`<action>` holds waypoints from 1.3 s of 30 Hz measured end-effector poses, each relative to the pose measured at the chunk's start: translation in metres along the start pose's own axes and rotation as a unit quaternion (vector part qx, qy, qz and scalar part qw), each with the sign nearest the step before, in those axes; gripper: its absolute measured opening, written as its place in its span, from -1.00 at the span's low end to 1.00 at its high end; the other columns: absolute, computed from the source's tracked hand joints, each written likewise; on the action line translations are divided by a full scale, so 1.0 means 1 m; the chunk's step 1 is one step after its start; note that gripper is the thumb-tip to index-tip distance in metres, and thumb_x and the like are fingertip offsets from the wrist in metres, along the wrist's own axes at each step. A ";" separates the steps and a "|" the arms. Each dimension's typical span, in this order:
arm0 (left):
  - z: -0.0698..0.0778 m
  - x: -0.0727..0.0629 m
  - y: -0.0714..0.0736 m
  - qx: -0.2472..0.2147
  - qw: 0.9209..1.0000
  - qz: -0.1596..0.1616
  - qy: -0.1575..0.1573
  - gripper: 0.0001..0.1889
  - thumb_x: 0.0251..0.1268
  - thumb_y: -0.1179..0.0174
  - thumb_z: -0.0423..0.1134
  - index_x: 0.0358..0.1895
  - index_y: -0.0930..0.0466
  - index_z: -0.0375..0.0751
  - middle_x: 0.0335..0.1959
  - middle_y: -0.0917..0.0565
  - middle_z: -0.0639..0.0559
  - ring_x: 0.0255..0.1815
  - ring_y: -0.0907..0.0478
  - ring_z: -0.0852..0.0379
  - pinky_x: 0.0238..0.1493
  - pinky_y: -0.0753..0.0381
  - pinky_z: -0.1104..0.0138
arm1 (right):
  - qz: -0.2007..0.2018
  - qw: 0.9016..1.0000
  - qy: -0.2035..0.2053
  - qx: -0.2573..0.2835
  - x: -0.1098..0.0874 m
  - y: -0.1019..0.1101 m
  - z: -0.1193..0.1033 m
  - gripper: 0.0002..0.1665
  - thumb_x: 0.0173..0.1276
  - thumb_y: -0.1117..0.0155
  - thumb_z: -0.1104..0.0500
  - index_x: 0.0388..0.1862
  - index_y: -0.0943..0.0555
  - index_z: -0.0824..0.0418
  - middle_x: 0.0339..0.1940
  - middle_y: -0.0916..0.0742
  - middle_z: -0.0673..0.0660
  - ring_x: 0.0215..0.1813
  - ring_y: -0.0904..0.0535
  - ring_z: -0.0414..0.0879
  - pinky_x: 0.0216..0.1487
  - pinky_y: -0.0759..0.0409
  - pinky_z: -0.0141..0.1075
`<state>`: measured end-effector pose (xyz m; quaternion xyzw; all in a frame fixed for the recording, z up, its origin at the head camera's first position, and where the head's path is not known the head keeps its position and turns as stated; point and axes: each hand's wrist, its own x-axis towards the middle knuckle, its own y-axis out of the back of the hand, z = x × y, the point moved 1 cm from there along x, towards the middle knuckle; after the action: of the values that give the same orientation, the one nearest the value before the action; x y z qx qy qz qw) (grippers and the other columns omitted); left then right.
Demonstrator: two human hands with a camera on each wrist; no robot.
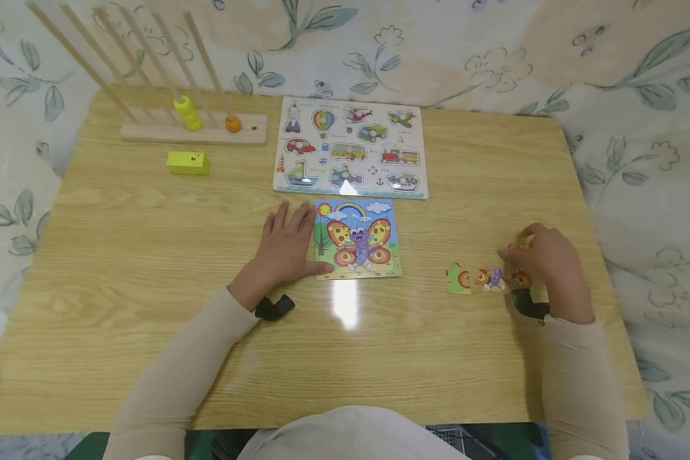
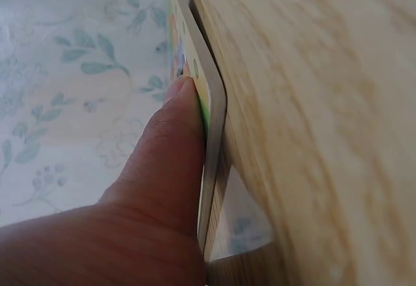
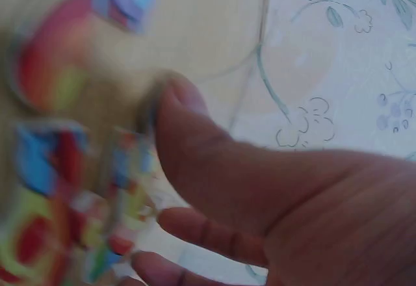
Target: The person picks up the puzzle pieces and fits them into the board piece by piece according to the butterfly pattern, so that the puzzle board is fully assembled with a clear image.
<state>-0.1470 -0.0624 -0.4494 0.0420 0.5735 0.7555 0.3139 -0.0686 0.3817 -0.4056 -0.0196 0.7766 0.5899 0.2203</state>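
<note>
- Butterfly board [image 1: 368, 220]: flat on the surface [image 1: 437, 358]; left hand [image 1: 282, 252] at its left edge, thumb on the lower left corner, other fingers extended, slightly spread, on the surface.
- Loose picture pieces: well apart from the board, to its right. Green-edged piece [image 1: 457, 280] and purple piece [image 1: 496, 280] lie left of the right hand [image 1: 554, 265]; others lie partly under it.
- Right hand: fingers bent, thumb and forefinger at the pieces; wrist view blurred, cannot tell whether they pinch one.
- Vehicle board [image 1: 333, 103]: just beyond the butterfly board; vehicle shapes within its face.
- Peg stand [image 1: 149, 131]: far left; yellow-green beads [image 1: 188, 115] on one peg, orange bead [image 1: 233, 124] on another.
- Yellow-green block [image 1: 188, 163]: just before the stand.
</note>
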 end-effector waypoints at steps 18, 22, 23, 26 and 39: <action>-0.001 0.002 -0.001 0.002 1.000 0.004 0.001 0.20 0.02 -0.19 0.44 0.56 0.23 -0.16 0.59 0.19 -0.09 0.56 0.45 -0.30 0.47 0.29 -0.21 | 0.069 0.994 -0.051 0.073 0.000 -0.014 0.005 -0.16 0.23 -0.33 -0.18 0.17 -0.39 0.48 -0.06 -0.64 0.51 -0.10 -0.55 0.34 -0.24 -0.47 0.01; -0.001 0.001 0.000 0.001 1.000 0.001 0.003 0.20 0.03 -0.18 0.44 0.56 0.24 -0.16 0.59 0.19 -0.08 0.56 0.46 -0.29 0.47 0.29 -0.20 | 0.063 0.995 -0.043 0.069 0.002 -0.009 0.000 -0.25 0.24 -0.31 -0.19 0.06 -0.46 0.44 -0.04 -0.63 0.51 -0.10 -0.54 0.34 -0.29 -0.47 -0.01; -0.001 0.001 0.000 0.000 1.000 0.000 0.003 0.20 0.03 -0.17 0.44 0.56 0.24 -0.16 0.59 0.20 -0.08 0.56 0.46 -0.28 0.47 0.29 -0.20 | 0.065 0.995 -0.034 0.065 0.004 -0.007 -0.002 -0.29 0.25 -0.30 -0.19 0.01 -0.48 0.43 -0.06 -0.64 0.49 -0.13 -0.55 0.32 -0.31 -0.46 -0.04; 0.000 0.000 0.002 0.001 1.000 -0.001 0.003 0.20 0.02 -0.19 0.43 0.56 0.24 -0.16 0.59 0.19 -0.08 0.56 0.46 -0.29 0.47 0.29 -0.20 | 0.082 0.995 0.003 0.065 0.007 0.001 -0.018 -0.45 0.31 -0.27 -0.13 -0.13 -0.54 0.38 -0.21 -0.67 0.42 -0.26 -0.55 0.23 -0.38 -0.44 -0.11; 0.000 0.001 0.000 0.002 1.000 0.005 0.002 0.20 0.02 -0.18 0.44 0.56 0.23 -0.15 0.59 0.18 -0.08 0.56 0.44 -0.29 0.48 0.28 -0.20 | -0.022 0.961 0.182 0.205 0.027 -0.019 -0.155 -0.75 0.25 -0.38 0.13 -0.25 -0.56 0.27 -0.50 -0.60 0.10 -0.43 -0.47 -0.08 -0.42 -0.40 -0.31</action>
<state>-0.1476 -0.0619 -0.4499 0.0439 0.5757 0.7558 0.3088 -0.1370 0.2384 -0.4003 -0.0978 0.9075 0.3992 0.0873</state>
